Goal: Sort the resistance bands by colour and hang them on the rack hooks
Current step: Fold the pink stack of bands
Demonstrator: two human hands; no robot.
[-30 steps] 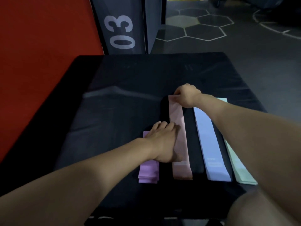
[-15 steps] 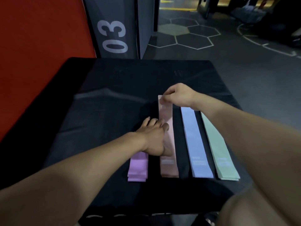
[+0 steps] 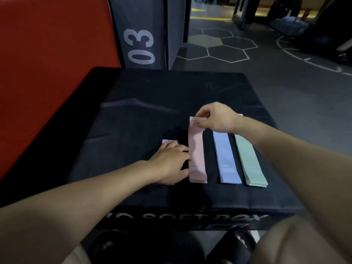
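Four resistance bands lie side by side on a black soft box [image 3: 144, 115], long sides running away from the camera. Left to right: purple band [image 3: 168, 141], pink band [image 3: 196, 149], blue band [image 3: 225, 157], green band [image 3: 247, 157].

Right hand [image 3: 215, 117] is at the far end of the pink band, thumb and fingers curled, pinching that end; the end looks lifted slightly off the box, the rest lies flat. The wrist crosses over the far ends of the blue and green bands.

Left hand [image 3: 171, 162] lies palm down over the purple band, covering most of it; only the band's far end shows past the fingers. Fingers are fairly straight, tips touching the left edge of the pink band near its middle. Whether it presses the purple band or just rests on it is hard to tell, partly blurred.

Blue and green bands lie flat, untouched by the fingers, near each other but apart, near ends roughly level with the pink band's.

Behind the box: red pad [image 3: 47, 63] at left, dark pillar marked "03" [image 3: 139, 46], grey floor with hexagon lines [image 3: 226, 48]. Sandalled feet [image 3: 242, 242] at the bottom edge.
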